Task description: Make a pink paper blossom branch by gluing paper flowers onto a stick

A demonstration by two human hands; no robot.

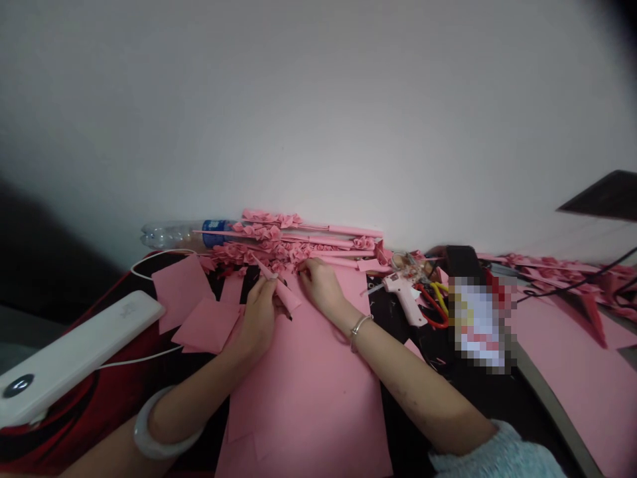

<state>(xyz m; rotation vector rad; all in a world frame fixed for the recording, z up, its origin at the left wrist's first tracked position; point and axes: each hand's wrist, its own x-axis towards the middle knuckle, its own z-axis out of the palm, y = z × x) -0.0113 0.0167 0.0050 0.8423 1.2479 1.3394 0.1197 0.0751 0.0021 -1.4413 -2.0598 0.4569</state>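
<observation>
My left hand is closed around a pink paper cone, which points up and to the left. My right hand is just to the right, its fingers curled together by the near side of a heap of pink paper flowers. Whatever those fingertips pinch, if anything, is too small or hidden to name. Beneath both hands lie large pink paper sheets. Smaller pink paper squares lie left of my left hand.
A clear plastic bottle lies against the wall. At left is a white device with a cable. Right of my right hand are a pale pink glue gun and red-handled scissors. More pink paper lies far right.
</observation>
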